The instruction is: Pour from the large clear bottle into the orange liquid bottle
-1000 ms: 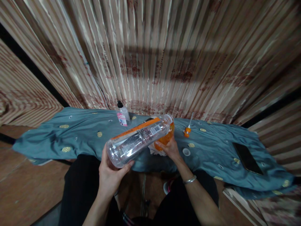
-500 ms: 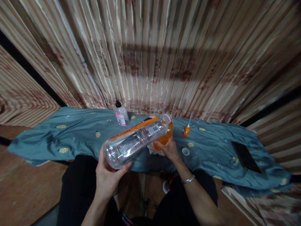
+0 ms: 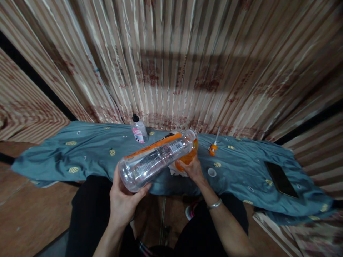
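A large clear plastic bottle (image 3: 158,160) with an orange-edged label lies tilted in my left hand (image 3: 124,203), which is wrapped round its base. Its neck points up and right, over an orange bottle (image 3: 187,160). My right hand (image 3: 192,169) grips that orange bottle at its right side; its mouth is hidden behind the clear bottle's neck. Under the orange bottle shows a crumpled white tissue (image 3: 178,172). Right of my right hand lies a small round whitish cap (image 3: 211,172). Behind the cap is an orange pump top (image 3: 213,149) with a pale tube sticking up.
A pump bottle with a black top and pink label (image 3: 138,132) stands at the back left of the blue-green cloth (image 3: 99,157). At the right lies a dark phone (image 3: 281,179). A striped curtain (image 3: 171,64) hangs close behind.
The whole view has shifted very slightly. Both hands and the two bottles keep almost the same pose.
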The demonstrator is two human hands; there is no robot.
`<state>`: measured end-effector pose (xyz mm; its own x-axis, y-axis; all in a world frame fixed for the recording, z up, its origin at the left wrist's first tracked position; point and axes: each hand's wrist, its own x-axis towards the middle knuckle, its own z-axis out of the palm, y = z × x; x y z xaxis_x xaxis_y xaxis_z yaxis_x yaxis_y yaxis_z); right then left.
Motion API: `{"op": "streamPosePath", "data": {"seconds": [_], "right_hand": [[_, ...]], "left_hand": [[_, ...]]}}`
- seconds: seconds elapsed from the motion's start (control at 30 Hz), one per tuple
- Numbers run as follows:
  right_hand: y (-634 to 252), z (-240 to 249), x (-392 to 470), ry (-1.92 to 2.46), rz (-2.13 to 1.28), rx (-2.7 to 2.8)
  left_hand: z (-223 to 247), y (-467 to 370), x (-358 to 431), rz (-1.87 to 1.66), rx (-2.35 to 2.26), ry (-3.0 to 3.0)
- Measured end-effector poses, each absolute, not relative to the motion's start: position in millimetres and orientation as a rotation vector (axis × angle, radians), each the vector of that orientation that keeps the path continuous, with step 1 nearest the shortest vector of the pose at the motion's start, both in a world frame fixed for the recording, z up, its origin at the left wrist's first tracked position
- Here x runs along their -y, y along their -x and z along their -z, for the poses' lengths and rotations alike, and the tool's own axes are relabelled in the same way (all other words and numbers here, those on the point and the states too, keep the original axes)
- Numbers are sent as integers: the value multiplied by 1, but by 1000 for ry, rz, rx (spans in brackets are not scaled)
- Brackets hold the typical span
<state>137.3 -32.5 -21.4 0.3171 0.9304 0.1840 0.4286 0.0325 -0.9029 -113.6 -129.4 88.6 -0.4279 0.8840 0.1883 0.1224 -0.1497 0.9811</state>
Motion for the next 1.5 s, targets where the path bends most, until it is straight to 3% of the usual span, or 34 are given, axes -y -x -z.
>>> {"op": "streamPosePath", "data": {"seconds": [1.5], "right_hand": [[-137, 23, 32, 1633, -617, 1269]], "left_hand": [[-92, 112, 129, -1668, -1514, -1172]]}}
